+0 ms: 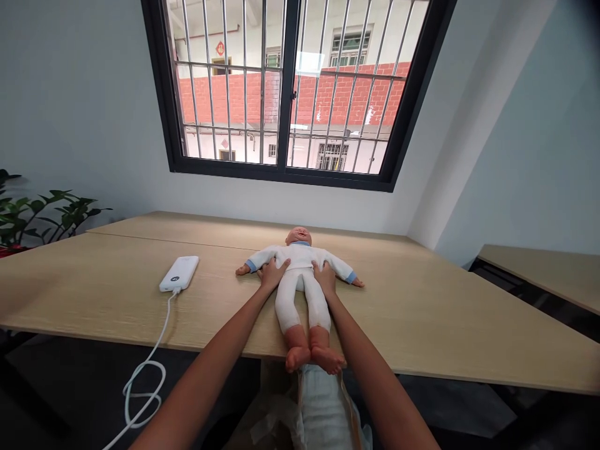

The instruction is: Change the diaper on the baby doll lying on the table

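A baby doll in a white suit with blue cuffs lies on its back on the wooden table, head toward the window and bare feet over the near edge. My left hand rests against the doll's left side at the waist, fingers curled around the torso. On the opposite side, my right hand presses against the waist in the same way. Both hands grip the doll's body between them.
A white power bank lies on the table left of the doll, its white cable looping down past the edge. A potted plant stands far left. A second table is at right. White cloth lies below the doll's feet.
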Tool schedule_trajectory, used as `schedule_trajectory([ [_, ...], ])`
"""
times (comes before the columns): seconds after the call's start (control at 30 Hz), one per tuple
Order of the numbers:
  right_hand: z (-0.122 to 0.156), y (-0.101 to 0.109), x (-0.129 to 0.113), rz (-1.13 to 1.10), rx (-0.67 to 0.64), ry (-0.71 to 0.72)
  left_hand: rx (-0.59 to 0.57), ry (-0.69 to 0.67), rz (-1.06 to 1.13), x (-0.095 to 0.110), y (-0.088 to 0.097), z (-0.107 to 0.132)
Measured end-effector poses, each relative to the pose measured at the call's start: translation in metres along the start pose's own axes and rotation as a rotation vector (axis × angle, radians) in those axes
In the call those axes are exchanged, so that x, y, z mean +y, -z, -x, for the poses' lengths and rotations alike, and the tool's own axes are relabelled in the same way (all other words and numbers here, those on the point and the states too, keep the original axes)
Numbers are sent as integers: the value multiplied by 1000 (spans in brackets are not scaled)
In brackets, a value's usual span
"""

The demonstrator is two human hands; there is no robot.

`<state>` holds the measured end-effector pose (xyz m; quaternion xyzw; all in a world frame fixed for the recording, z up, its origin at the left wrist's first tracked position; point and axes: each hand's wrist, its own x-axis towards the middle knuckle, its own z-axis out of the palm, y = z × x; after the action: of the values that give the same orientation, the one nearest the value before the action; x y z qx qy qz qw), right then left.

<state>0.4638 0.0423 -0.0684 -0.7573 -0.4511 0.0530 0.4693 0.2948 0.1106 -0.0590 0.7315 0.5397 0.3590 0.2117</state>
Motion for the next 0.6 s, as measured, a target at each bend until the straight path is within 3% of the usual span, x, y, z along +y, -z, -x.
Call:
schedule_trajectory([
  [0.13,2,8,-5,-60,-8,-75,56,11,53,0,3,-1],
  [0.2,5,15,-12,-71,6,-119,111,-1,75,7,13,0],
  [0.27,16,28,-20,-96,109,-107,190,-52,91,20,31,11],
  [0.33,40,48,-26,-192,287,27,291,-165,136,35,55,41],
  [0.37,57,61,-28,-275,347,142,382,-285,234,40,66,64],
  [0.47,121,104,-22,-329,425,495,449,-652,427,39,89,158],
  [0.5,142,118,-16,-290,438,585,361,-761,455,31,91,192],
  [0.53,161,131,-6,-235,418,653,143,-884,459,20,90,223],
  [0.57,177,142,5,-166,319,682,-132,-942,409,6,87,251],
  [0.6,191,151,18,-84,147,664,-446,-904,322,-8,82,273],
])
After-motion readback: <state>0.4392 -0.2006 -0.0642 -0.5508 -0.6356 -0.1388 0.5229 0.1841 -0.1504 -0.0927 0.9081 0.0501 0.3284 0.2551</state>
